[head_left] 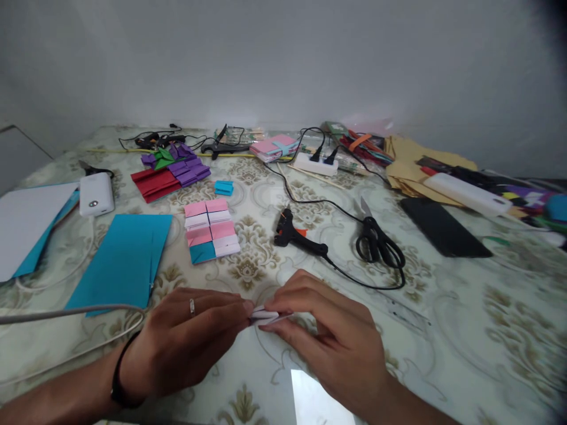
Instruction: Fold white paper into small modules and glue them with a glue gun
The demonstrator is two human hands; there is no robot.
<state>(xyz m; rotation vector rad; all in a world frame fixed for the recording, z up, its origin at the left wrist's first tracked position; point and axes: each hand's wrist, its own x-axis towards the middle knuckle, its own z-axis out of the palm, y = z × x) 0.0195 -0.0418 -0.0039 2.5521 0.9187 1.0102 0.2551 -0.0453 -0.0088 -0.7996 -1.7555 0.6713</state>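
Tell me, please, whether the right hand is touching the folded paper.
Touching: the head view shows the right hand pinching the folded paper in its fingers.

You seem to be in a home, at a spot given to paper craft. The cream tablecloth with brown floral scrolls [456, 372] and the plain pale-grey wall [283, 65] on the far side look domestic. The craft shows in the small folded white paper [268, 316] you hold, the flat blue paper sheets [121, 260] on the left, the black pistol-shaped glue gun [305, 240] in the middle and the black-handled metal scissors [372, 230] to its right.
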